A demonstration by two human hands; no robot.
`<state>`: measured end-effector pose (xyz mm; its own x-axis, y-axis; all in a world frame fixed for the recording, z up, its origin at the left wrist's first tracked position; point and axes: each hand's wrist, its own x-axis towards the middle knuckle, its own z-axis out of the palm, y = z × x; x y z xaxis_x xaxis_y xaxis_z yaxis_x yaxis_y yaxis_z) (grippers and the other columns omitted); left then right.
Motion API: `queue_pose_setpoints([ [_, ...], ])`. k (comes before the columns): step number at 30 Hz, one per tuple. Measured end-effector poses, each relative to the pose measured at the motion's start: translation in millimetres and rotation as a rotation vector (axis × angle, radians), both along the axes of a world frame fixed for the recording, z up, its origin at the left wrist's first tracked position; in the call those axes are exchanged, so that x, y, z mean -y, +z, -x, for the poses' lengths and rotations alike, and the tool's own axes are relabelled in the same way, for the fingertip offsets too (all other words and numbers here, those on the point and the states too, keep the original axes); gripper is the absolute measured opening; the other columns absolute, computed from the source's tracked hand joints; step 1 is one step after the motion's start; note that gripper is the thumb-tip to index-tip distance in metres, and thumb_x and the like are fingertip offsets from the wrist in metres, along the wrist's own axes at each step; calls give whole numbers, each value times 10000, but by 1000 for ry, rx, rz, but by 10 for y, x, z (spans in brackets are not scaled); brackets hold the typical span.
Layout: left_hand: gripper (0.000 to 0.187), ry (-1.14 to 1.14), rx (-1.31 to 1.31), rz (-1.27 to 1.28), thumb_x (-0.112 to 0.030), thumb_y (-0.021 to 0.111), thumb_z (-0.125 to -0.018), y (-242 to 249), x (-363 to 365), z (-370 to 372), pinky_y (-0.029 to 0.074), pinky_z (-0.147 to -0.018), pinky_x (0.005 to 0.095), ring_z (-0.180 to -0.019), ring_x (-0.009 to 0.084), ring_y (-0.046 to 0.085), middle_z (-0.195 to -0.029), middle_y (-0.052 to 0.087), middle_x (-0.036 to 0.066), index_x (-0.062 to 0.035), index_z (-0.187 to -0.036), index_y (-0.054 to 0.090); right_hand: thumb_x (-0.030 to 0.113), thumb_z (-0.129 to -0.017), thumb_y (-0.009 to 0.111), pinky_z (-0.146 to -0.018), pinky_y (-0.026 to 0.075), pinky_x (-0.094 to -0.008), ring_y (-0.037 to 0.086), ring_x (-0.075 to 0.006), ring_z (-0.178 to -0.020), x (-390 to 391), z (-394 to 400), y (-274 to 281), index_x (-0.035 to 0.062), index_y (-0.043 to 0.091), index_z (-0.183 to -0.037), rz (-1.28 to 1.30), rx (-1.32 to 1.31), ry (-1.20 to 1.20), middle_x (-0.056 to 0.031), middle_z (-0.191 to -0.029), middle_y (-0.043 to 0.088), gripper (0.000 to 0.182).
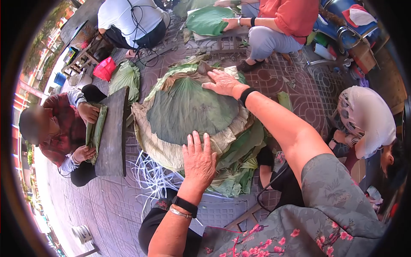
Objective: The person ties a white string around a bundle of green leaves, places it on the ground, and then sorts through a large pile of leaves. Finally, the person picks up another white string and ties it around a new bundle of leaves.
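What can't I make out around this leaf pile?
All in the head view:
Lower leaves: mostly covered by upper leaves.
Palms of the left hand and right hand: turned down, away from view.
Person in white shirt: head cut off by top edge.

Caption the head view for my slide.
Left hand and right hand resting on a leaf pile, with white strips beside it.

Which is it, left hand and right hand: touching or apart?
Apart: the head view shows dark leaf surface between the left hand and right hand.
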<state>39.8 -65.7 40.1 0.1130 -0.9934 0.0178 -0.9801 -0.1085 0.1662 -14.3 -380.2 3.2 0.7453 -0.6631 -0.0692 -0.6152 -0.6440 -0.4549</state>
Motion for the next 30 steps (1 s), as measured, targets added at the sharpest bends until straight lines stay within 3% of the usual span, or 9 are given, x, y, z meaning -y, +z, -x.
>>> queue_pose_setpoints([
  [1, 649, 0, -6, -1, -284, 566, -934, 17, 4, -5, 284, -1115, 558, -1398, 458, 300, -1520, 281, 295, -23, -1482, 334, 633, -912, 476, -1165, 235, -481, 313, -366, -1425, -88, -18, -2, 50, 412, -1454, 129, 55, -110, -226, -1511, 370, 798],
  [5, 645, 10, 22, 12, -293, 568, -931, -12, 10, 9, 288, -1114, 551, -1388, 453, 317, -1516, 289, 294, -24, -1474, 347, 609, -932, 488, -1160, 238, -512, 292, -362, -1436, -422, -125, 78, 80, 397, -1467, 389, 261, 82, -193, -1533, 350, 758],
  [9, 637, 6, 14, 34, -293, 571, -926, -14, -2, -4, 289, -1113, 547, -1379, 454, 328, -1502, 309, 294, -20, -1462, 361, 576, -928, 521, -1139, 255, -554, 319, -368, -1422, -580, -173, 59, 80, 402, -1463, 216, 151, 120, -193, -1526, 360, 740],
  [12, 634, 31, -35, 31, -286, 576, -922, 32, 21, -28, 297, -1109, 535, -1368, 459, 338, -1485, 333, 296, -15, -1456, 366, 543, -907, 564, -1129, 270, -556, 346, -387, -1403, -763, -239, 137, 72, 424, -1442, 415, 192, 12, -205, -1511, 379, 725],
  [15, 655, 33, -47, 56, -279, 598, -901, -4, 35, 8, 316, -1084, 554, -1358, 472, 343, -1472, 341, 307, -12, -1453, 364, 469, -865, 636, -1118, 287, -572, 338, -396, -1408, -1170, -148, 227, 47, 457, -1393, 366, 108, 215, -217, -1488, 398, 699],
  [16, 673, 33, -40, 57, -289, 605, -890, -67, 37, 19, 322, -1068, 591, -1363, 474, 337, -1482, 329, 303, -17, -1456, 361, 443, -873, 629, -1129, 274, -569, 339, -391, -1409, -1288, -138, 43, 42, 474, -1375, 353, 201, 171, -221, -1480, 403, 661],
  [20, 620, -39, -28, 55, -174, 547, -924, 5, -24, 48, 302, -1103, 518, -1334, 511, 346, -1466, 333, 332, -5, -1473, 312, 378, -878, 637, -1158, 223, -560, 308, -396, -1422, -1604, -18, 139, 41, 477, -1374, 177, 149, 17, -224, -1494, 379, 621],
  [27, 553, -164, -49, 173, -136, 590, -895, 208, -205, 237, 323, -1104, 508, -1326, 453, 392, -1428, 415, 282, 19, -1395, 412, 321, -836, 661, -1054, 394, -483, 459, -371, -1298, -1717, 503, 626, 17, 694, -1059, -12, -57, 235, -182, -1203, 576, 379],
  [30, 430, -227, -77, 234, -126, 616, -881, 334, -288, 420, 342, -1096, 491, -1300, 428, 435, -1385, 479, 248, 22, -1277, 539, 324, -790, 685, -852, 536, -436, 679, -347, -983, -1389, 1007, 1247, 26, 733, -1027, -49, -225, 217, -177, -1041, 710, 384],
])
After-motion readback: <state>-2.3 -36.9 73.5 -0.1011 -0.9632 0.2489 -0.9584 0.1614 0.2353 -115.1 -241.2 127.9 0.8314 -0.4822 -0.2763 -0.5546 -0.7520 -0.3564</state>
